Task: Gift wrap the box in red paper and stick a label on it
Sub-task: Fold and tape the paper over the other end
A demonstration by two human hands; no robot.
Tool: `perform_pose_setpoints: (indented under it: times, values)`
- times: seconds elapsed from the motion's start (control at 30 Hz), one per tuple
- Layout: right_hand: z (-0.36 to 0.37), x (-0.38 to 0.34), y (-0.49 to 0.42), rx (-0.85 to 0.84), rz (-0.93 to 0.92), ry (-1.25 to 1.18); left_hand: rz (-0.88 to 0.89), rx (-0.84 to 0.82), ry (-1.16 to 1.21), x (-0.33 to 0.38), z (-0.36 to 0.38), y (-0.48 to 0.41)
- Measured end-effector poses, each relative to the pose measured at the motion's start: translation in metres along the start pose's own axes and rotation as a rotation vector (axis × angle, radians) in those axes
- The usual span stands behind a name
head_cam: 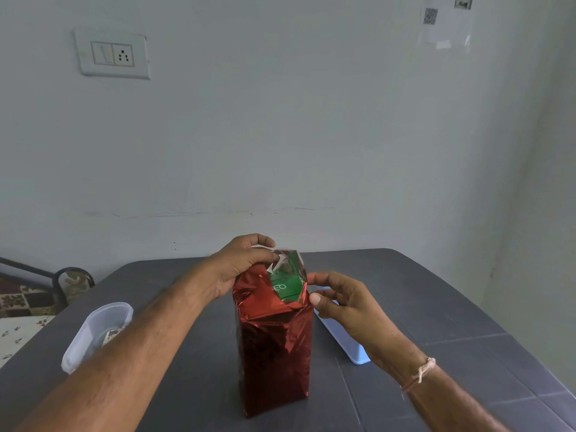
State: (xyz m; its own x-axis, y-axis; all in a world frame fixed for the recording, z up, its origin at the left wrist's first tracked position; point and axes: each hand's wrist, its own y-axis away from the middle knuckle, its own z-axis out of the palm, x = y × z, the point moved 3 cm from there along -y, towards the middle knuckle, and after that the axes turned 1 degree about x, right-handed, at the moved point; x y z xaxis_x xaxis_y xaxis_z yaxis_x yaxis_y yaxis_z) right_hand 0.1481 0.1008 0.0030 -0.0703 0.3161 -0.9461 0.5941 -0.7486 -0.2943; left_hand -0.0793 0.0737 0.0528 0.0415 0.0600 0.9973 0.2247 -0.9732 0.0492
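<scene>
A tall box stands upright in the middle of the grey table (436,307), wrapped in shiny red paper (274,344). At its top the paper is open and the green box (286,289) with white lettering shows through. My left hand (240,266) grips the paper at the top left corner, fingers curled over the far flap. My right hand (339,300) is at the top right edge, thumb and fingertips touching the paper's edge there. No label is in sight.
A clear plastic container (93,332) lies on the table at the left, partly behind my left forearm. A pale blue lid (346,338) lies flat to the right of the box. A wall is close behind the table; a patterned seat (28,297) is at far left.
</scene>
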Motion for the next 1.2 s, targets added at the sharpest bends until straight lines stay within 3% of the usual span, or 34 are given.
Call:
perform_pose_setpoints:
  times: [0.33,0.57,0.8,1.2]
  values:
    - [0.002,-0.004,0.001,-0.019,-0.047,0.043,0.015,0.046,0.187,-0.002,0.001,-0.009]
    - [0.000,-0.007,0.001,-0.028,-0.040,0.078,0.036,-0.032,-0.153,0.005,-0.007,-0.013]
    - [-0.004,-0.018,-0.002,-0.058,-0.070,0.121,0.054,-0.136,-0.249,0.013,-0.005,-0.013]
    - [-0.008,-0.008,-0.008,-0.047,-0.037,0.050,0.158,-0.153,-0.441,0.025,0.001,-0.021]
